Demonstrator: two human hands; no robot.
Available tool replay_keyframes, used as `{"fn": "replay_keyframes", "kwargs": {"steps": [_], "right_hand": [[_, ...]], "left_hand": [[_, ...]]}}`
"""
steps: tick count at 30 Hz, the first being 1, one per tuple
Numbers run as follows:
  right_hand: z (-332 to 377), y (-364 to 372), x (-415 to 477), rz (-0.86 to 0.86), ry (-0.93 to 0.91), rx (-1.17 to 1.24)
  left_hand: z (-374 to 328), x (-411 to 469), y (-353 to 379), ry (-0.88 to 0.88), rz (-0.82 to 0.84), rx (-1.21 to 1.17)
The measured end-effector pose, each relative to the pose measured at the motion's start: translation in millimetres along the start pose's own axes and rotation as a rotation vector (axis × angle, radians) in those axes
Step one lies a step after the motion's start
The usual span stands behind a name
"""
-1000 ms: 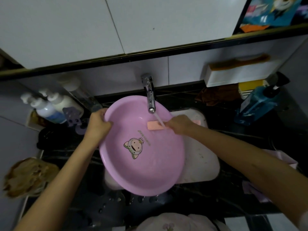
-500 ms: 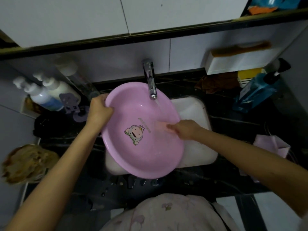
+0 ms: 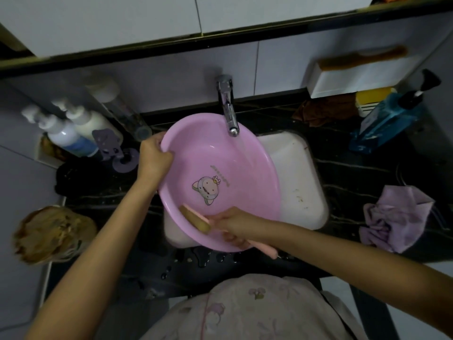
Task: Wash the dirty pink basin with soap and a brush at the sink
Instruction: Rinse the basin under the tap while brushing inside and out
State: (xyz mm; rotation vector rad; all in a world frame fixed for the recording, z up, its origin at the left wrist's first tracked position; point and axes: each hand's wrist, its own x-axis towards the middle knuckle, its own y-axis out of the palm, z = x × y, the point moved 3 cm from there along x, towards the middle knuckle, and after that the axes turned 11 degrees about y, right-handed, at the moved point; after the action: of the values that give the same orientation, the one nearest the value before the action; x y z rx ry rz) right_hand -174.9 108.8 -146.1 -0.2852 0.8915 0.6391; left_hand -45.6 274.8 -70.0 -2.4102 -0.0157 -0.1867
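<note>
Between both hands, pink basin

The pink basin is a round, shallow plastic bowl with a cartoon animal printed on its floor. It sits tilted over the white sink, its far-left rim pinched in the left grip and its near rim under the right grip. The tap reaches over its far rim, and water runs down the inner wall. The brush, pink-backed with yellowish bristles, lies against the inner wall just left of the right grip; its handle end pokes out behind that grip.
</note>
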Motion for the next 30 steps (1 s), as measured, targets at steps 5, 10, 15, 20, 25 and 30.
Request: {"fn": "replay_keyframes", "kwargs": {"steps": [5,10,15,20,25,30], "right_hand": [[3,-4,-17,0.011,-0.087,0.046],[-58,-53,-31,0.011,-0.002,-0.378],[-52,-141,-16,-0.24,0.254,-0.829],[-7,-183,12,-0.703,0.056,-0.911],[-5,-182,29,-0.604,0.181,-1.1],[-9,-171,44,-0.558,0.193,-0.924]], "left_hand": [[3,2,2,0.002,0.014,-0.037],[16,6,4,-0.045,0.047,-0.005],[14,14,6,0.003,0.083,0.011],[13,16,9,0.014,0.096,0.017],[12,14,9,0.017,0.106,0.03],[4,12,7,0.032,0.087,0.033]]}}
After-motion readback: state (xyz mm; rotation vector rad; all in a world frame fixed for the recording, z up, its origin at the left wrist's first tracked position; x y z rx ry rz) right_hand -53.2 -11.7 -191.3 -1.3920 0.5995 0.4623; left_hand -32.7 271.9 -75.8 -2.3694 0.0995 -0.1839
